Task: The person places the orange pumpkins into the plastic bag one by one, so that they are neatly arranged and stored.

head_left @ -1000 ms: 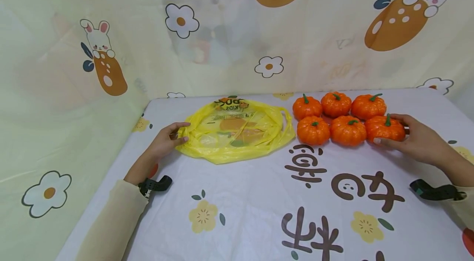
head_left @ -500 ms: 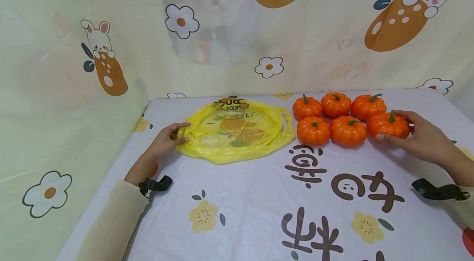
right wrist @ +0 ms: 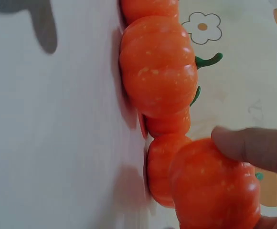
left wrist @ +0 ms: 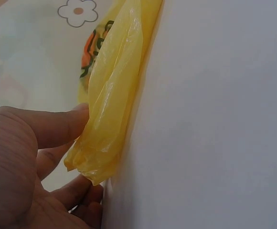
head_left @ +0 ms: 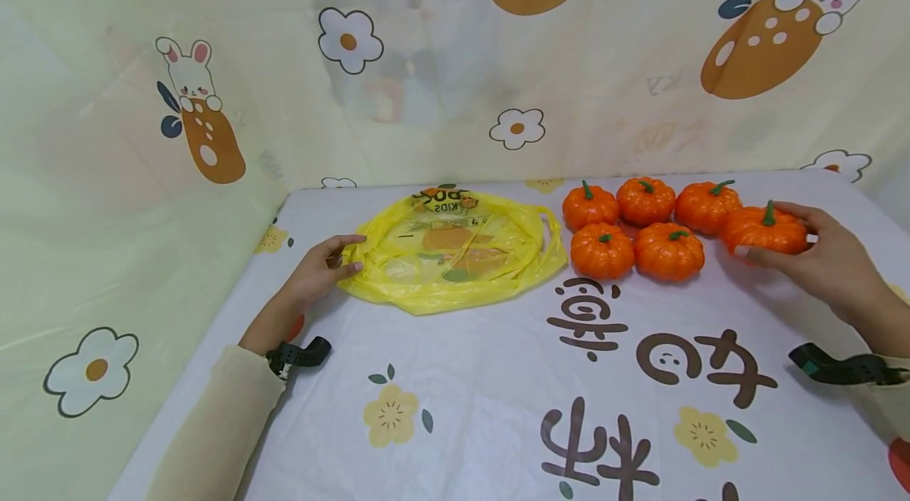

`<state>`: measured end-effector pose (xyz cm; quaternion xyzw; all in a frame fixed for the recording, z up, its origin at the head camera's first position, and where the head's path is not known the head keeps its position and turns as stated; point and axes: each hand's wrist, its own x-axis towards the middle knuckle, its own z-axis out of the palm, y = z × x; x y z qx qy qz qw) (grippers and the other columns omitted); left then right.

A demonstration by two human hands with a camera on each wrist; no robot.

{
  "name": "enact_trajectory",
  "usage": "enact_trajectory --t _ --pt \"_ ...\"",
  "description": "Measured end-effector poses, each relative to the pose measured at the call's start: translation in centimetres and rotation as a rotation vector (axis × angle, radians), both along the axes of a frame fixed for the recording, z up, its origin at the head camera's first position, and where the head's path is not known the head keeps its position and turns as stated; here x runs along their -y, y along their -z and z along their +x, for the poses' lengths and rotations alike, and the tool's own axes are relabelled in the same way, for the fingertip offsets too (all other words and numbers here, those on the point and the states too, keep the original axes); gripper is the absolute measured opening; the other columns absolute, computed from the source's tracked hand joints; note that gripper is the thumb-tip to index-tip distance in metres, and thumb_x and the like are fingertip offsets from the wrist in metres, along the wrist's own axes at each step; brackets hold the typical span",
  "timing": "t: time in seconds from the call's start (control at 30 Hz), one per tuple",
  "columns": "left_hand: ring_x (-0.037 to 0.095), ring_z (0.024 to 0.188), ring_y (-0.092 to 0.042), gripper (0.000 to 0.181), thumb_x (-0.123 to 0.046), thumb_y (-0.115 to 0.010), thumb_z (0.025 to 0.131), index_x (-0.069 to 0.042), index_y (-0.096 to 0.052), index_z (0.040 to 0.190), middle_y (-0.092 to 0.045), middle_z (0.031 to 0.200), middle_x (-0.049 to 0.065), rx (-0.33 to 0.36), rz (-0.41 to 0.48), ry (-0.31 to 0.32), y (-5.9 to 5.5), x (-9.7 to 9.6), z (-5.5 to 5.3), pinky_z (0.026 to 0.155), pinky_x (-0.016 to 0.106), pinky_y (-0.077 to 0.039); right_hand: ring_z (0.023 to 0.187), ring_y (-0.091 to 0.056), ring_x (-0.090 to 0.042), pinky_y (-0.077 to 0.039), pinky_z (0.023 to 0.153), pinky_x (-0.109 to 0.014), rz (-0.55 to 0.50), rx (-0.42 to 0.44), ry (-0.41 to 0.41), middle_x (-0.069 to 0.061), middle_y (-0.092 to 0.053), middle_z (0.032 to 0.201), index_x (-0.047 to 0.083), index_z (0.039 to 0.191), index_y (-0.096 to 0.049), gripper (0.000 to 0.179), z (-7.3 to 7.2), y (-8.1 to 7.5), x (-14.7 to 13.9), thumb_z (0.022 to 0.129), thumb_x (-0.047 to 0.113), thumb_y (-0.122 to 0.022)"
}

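Observation:
My right hand [head_left: 828, 264] grips an orange toy pumpkin [head_left: 764, 231] with a green stem, thumb on the near side and fingers round the far side. In the right wrist view the gripped pumpkin [right wrist: 215, 183] stands out from the cloth, nearer the camera than the others. Several more pumpkins [head_left: 669, 251] sit close together in two rows to its left. A yellow plastic bag [head_left: 455, 248] with dark print lies flat left of them. At its left end my left hand [head_left: 316, 270] holds the edge between thumb and fingers; the bag's end [left wrist: 105, 129] is bunched there.
A white cloth [head_left: 483, 398] printed with flowers and brown lettering covers the table. Behind it and at the left hang pale curtains [head_left: 426, 145] with rabbit and flower prints. Dark cameras [head_left: 309, 352] are strapped to both wrists.
My right hand has lifted the front-right pumpkin and carried it up and to the right, away from the front row. The left hand and the bag have stayed where they were.

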<state>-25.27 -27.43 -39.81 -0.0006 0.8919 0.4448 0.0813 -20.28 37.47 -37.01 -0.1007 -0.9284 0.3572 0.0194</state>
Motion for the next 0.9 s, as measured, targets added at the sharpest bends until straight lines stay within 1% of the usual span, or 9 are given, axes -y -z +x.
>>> enact_trajectory --t 0.17,0.3,0.57,0.73,0.9 --pt "0.036 0.145 -0.03 0.049 -0.016 -0.065 0.095 -0.019 -0.051 0.142 -0.031 0.16 0.012 -0.002 0.007 0.004 0.0 0.0 0.0 0.121 0.054 -0.023 0.134 -0.02 -0.058 -0.026 0.107 -0.072 -0.082 -0.004 0.046 -0.038 -0.006 0.157 0.003 0.157 -0.005 0.097 -0.1 -0.1 0.1 0.092 0.046 -0.063" --pt "0.036 0.145 -0.03 0.049 -0.016 -0.065 0.095 -0.019 -0.051 0.142 -0.031 0.16 0.012 0.0 0.009 0.004 0.0 0.0 0.0 0.121 0.054 -0.023 0.139 -0.018 -0.058 -0.024 0.11 -0.07 -0.114 -0.01 0.067 -0.035 -0.005 0.159 0.005 0.157 -0.004 0.097 -0.2 0.0 0.3 0.092 0.044 -0.064" --pt "0.035 0.145 -0.03 0.049 -0.016 -0.066 0.094 -0.02 -0.052 0.141 -0.032 0.16 0.011 0.004 0.006 0.001 0.0 -0.1 0.0 0.121 0.054 -0.023 0.139 -0.019 -0.057 -0.025 0.11 -0.069 -0.117 -0.021 0.079 -0.033 -0.005 0.16 0.007 0.158 -0.004 0.098 -0.1 -0.2 0.6 0.091 0.047 -0.064" --pt "0.036 0.144 -0.031 0.05 -0.017 -0.066 0.094 -0.02 -0.051 0.142 -0.032 0.16 0.012 0.009 -0.003 0.0 0.0 -0.1 -0.2 0.12 0.054 -0.024 0.136 -0.022 -0.056 -0.029 0.107 -0.07 -0.101 -0.018 0.091 -0.035 -0.008 0.159 0.009 0.158 -0.004 0.099 0.0 -0.4 0.8 0.09 0.051 -0.063" --pt "0.036 0.147 -0.028 0.05 -0.018 -0.066 0.095 -0.02 -0.051 0.142 -0.03 0.161 0.011 0.016 -0.001 -0.011 -0.2 -0.2 0.0 0.121 0.053 -0.023 0.132 -0.026 -0.054 -0.033 0.104 -0.071 -0.09 -0.016 0.085 -0.037 -0.012 0.156 0.01 0.159 -0.002 0.102 -0.1 -0.6 1.0 0.089 0.054 -0.063"
